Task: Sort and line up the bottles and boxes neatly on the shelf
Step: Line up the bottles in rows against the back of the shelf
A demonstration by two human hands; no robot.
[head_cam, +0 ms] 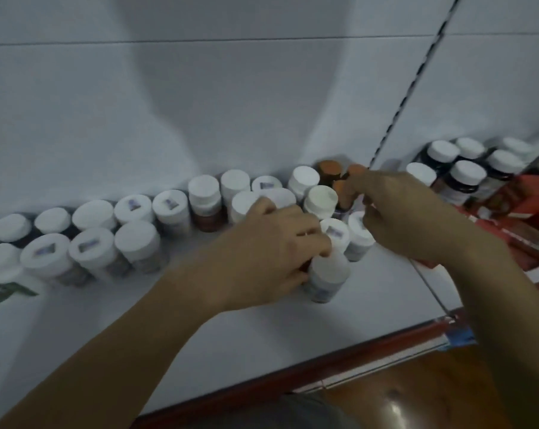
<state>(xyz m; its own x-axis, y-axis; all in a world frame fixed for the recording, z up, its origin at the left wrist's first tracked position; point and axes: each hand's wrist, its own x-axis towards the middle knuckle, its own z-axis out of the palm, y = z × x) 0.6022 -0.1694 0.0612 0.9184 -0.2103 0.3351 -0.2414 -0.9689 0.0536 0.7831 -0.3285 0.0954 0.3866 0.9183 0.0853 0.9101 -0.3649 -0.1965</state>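
Nearest the red front edge of the shelf (262,323), one white-capped bottle (327,272) is standing upright, with the left hand (274,252) curling round its side and gripping it. Just behind, two capped bottles (335,232) are standing under the right hand (398,218), whose bent fingers are reaching onto three orange-capped bottles (328,167); whether it is gripping one cannot be told. Leftward, roughly sixteen white-capped bottles (93,215) are sitting in two loose rows against the back wall. Beyond the slotted upright (407,94), about seven dark bottles (468,178) and some red boxes (525,205) are crowding the next bay. All caps are on, hiding the contents.
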